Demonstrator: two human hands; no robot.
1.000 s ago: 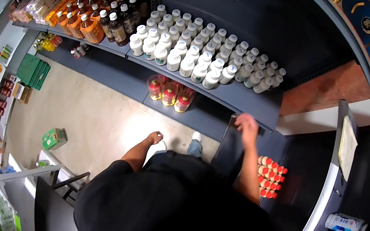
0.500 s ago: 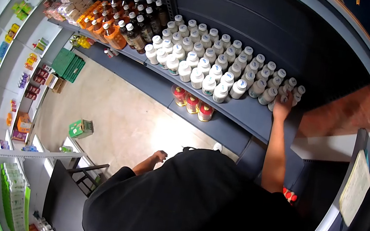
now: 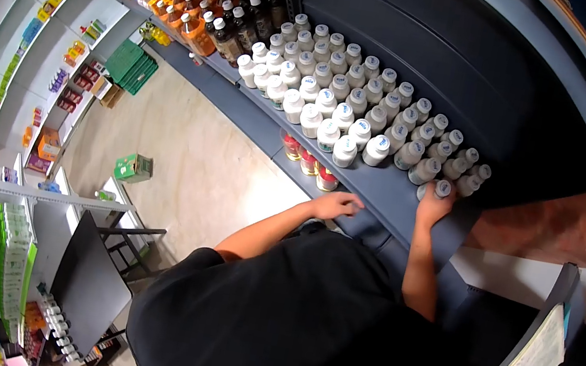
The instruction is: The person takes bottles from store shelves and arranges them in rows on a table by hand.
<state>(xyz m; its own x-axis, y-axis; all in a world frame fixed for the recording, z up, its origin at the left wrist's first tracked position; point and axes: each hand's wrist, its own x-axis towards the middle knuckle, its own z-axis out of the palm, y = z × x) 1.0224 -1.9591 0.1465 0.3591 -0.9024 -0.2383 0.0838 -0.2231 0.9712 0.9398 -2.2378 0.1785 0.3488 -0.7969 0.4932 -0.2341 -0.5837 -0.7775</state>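
Note:
My right hand (image 3: 437, 203) is wrapped round a white-capped bottle (image 3: 443, 187) at the right front of the shelf. That bottle stands a little nearer the edge than the rows behind it. Many similar white bottles (image 3: 330, 134) fill the dark shelf (image 3: 394, 185) in rows to its left. My left hand (image 3: 337, 204) hangs in front of the shelf edge, fingers apart and holding nothing. Just beyond it, on the lower level, are several red-topped containers (image 3: 326, 179).
Orange bottles (image 3: 198, 34) and dark bottles (image 3: 247, 30) stand farther left on the shelf. A green crate (image 3: 131, 67) and a green box (image 3: 133, 167) rest on the floor (image 3: 190, 141). A black table (image 3: 91, 281) is at lower left; a notepad (image 3: 531, 364) hangs at right.
My right hand has risen from below the shelf to the bottles and taken hold of one at the right. My left hand has moved rightward and nearer the shelf. The view has shifted.

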